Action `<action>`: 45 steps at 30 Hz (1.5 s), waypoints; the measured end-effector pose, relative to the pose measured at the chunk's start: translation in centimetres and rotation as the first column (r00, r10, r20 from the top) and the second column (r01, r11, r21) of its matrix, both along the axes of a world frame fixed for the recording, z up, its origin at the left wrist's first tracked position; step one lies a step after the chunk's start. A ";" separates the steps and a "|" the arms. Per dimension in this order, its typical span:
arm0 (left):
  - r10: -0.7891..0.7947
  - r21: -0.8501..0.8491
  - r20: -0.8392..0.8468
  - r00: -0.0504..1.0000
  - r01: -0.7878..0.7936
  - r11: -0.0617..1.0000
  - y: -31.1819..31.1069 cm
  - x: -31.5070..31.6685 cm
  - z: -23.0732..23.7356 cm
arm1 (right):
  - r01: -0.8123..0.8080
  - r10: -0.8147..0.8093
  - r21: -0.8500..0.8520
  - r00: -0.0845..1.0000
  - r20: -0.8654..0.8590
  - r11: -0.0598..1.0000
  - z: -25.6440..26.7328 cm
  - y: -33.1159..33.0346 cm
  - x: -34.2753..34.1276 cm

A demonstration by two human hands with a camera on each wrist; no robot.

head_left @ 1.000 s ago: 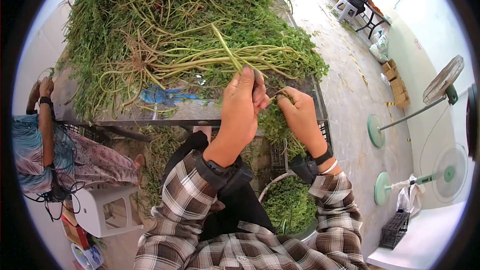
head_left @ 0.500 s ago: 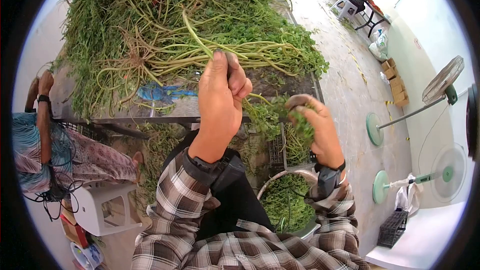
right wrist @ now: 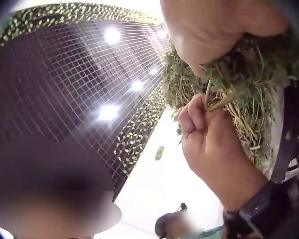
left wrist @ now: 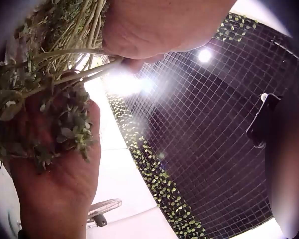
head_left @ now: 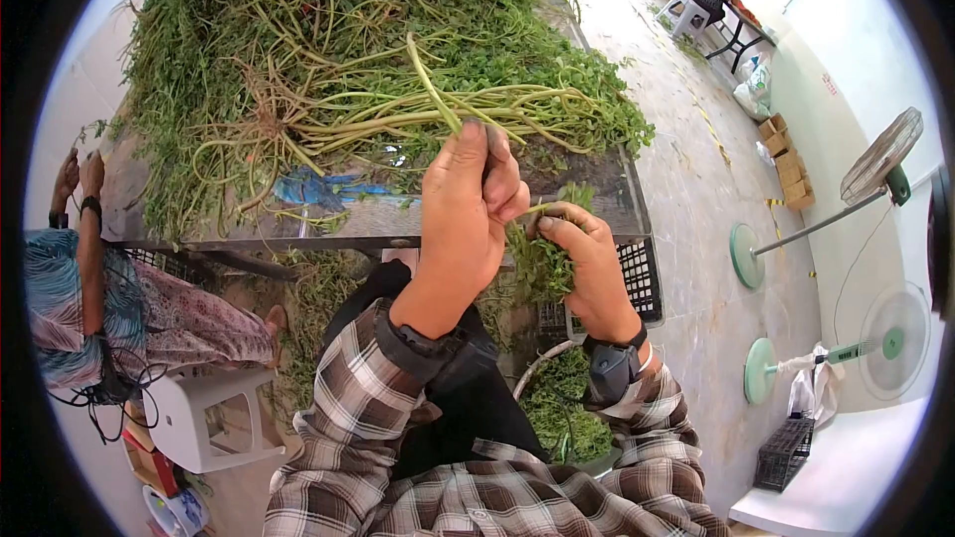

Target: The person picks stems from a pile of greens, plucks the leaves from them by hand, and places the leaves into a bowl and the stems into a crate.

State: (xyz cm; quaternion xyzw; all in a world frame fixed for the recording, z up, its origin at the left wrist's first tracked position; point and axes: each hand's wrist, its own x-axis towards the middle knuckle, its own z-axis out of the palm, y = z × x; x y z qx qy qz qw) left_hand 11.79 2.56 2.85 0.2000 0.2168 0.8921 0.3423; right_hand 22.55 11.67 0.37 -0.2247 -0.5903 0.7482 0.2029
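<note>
My left hand (head_left: 463, 229) pinches a pale green plant stem (head_left: 428, 80) between thumb and fingers, its bare end pointing up and away over the table. Close on its right, my right hand (head_left: 597, 264) grips the leafy part (head_left: 542, 264) of a stem that runs across from the left fingers. Small green leaves hang below the right fingers, over the table's front edge. In the left wrist view, thin stems (left wrist: 84, 73) span the gap between both hands. Behind them, a bundle of long stems (head_left: 398, 121) with brown roots (head_left: 267, 119) lies on the heap of greens (head_left: 368, 0).
The dark table (head_left: 388, 219) has a blue plastic scrap (head_left: 323, 187) near its front edge. Below are a black crate (head_left: 640, 278) and a round tub of greens (head_left: 572, 418). Another person stands at the left by a white stool (head_left: 214, 418); fans (head_left: 761, 259) stand at the right.
Half a second ago the hands drew apart, the right one swinging rightward with the leafy part. Now they are close together again, and the left hand has shifted back to the right.
</note>
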 end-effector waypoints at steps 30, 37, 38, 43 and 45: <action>0.078 -0.018 0.005 0.997 -0.078 0.997 -0.4 -0.7 0.1 | -0.061 0.051 0.670 0.998 0.034 0.740 0.5 -1.5 0.1; -0.004 -0.067 0.032 0.999 0.006 0.998 0.2 0.2 -0.4 | 0.143 -0.139 0.098 0.989 -0.045 0.985 -2.3 0.4 -0.3; 0.008 -0.059 0.037 0.999 -0.006 0.998 0.1 0.2 -0.2 | 0.161 -0.162 -0.028 0.987 -0.009 0.986 -2.2 0.5 0.0; 0.115 0.001 0.005 0.993 -0.115 0.993 -1.1 -1.6 0.5 | 0.255 -0.256 -0.286 0.966 0.033 0.924 -1.8 1.6 2.5; 0.134 0.023 0.042 0.990 -0.135 0.991 -1.3 -2.1 0.6 | -0.063 -0.012 -0.345 0.977 -0.212 0.936 -2.2 2.2 3.4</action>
